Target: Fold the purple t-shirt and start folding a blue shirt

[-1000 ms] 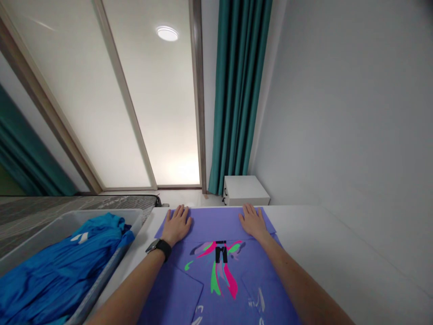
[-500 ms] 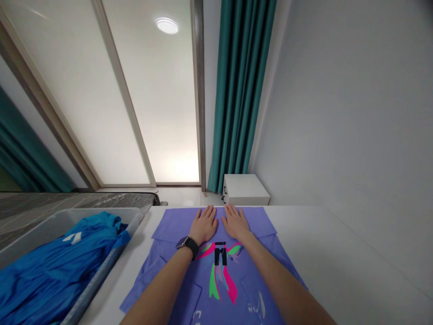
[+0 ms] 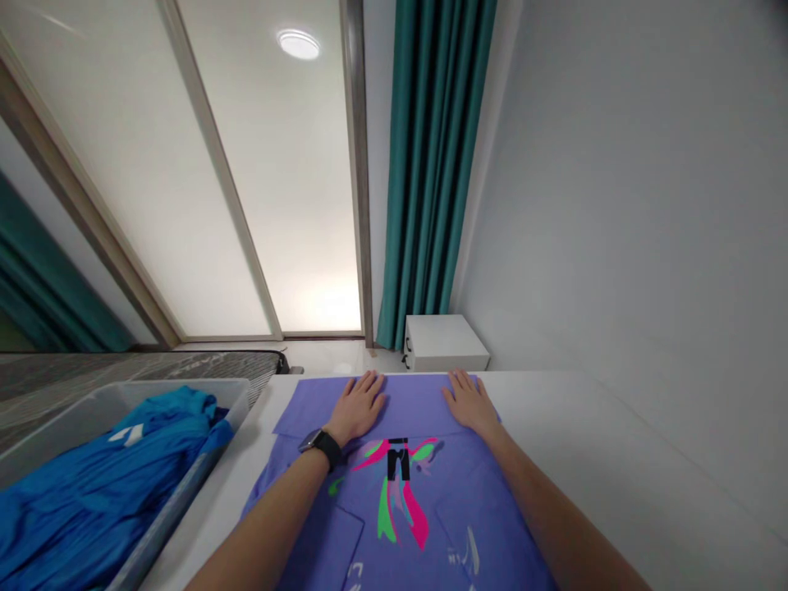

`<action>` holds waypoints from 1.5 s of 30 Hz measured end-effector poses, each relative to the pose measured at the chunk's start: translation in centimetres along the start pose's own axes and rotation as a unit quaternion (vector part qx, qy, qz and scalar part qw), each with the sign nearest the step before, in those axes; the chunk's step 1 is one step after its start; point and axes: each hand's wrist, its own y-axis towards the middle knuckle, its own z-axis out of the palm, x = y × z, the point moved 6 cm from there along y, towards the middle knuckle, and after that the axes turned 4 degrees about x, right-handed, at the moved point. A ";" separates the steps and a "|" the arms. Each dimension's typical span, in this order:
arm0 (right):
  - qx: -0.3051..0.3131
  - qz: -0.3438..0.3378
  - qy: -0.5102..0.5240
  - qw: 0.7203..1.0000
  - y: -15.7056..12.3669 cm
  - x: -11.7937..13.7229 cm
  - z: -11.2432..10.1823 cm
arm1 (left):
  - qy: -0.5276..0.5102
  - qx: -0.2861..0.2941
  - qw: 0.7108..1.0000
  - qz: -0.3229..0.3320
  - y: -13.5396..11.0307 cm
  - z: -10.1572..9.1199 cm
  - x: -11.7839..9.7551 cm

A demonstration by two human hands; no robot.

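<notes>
Left of the purple printed shirt [image 3: 403, 488], I see a translucent plastic bin [image 3: 135, 396] of blue clothing [image 3: 123, 484]. On the shirt's far panel my left hand [image 3: 355, 410], then my right hand [image 3: 471, 406], lie flat, fingers extended, gripping nothing. Under the shirt, and right of it, stretches white worktop [image 3: 597, 468]. Smoothing, I judge; the next move calls for light, even palm pressure.

Resting left hand [image 3: 358, 408] and right hand [image 3: 471, 406] palm-down and apart, on far end of purple garment [image 3: 452, 480] spread over white table [image 3: 572, 460]. Wearing dark watch [image 3: 321, 444] on left. Noted on garment: bright print [image 3: 399, 466]. To left: bin [image 3: 235, 392] holding blue clothing [image 3: 123, 480]. Beyond table: white cabinet [image 3: 444, 339], green curtain [image 3: 431, 164], frosted door [image 3: 286, 189].
</notes>
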 end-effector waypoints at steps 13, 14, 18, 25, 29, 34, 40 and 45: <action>0.004 -0.004 -0.022 1.000 0.7 -0.7 0.8 | 0.015 0.041 0.982 -0.186 -5.2 -0.5 11.9; 0.005 -0.002 -0.020 1.000 0.7 -0.7 0.7 | 0.014 0.041 0.981 -0.187 -5.1 -0.5 11.9; 0.006 0.008 -0.009 1.000 1.0 -0.5 0.3 | 0.013 0.042 0.981 -0.188 -4.7 -0.5 12.1; -0.011 0.002 -0.007 1.000 0.1 -0.3 -1.0 | 0.027 0.030 0.983 -0.179 -4.6 -0.9 11.7; -0.023 -0.047 -0.004 0.999 -2.0 0.6 -1.4 | 0.039 0.005 0.991 -0.128 -5.3 -1.2 9.3; -0.004 -0.076 -0.008 0.997 -3.3 1.5 -0.3 | 0.036 0.020 0.996 -0.081 -6.4 -0.5 6.3; 0.006 -0.066 -0.014 0.998 -3.0 1.8 -0.1 | 0.044 0.021 0.994 -0.094 -6.2 -0.2 6.3; 0.015 -0.066 -0.005 0.998 -3.3 1.8 -0.7 | 0.034 0.017 0.995 -0.091 -6.2 -0.5 7.1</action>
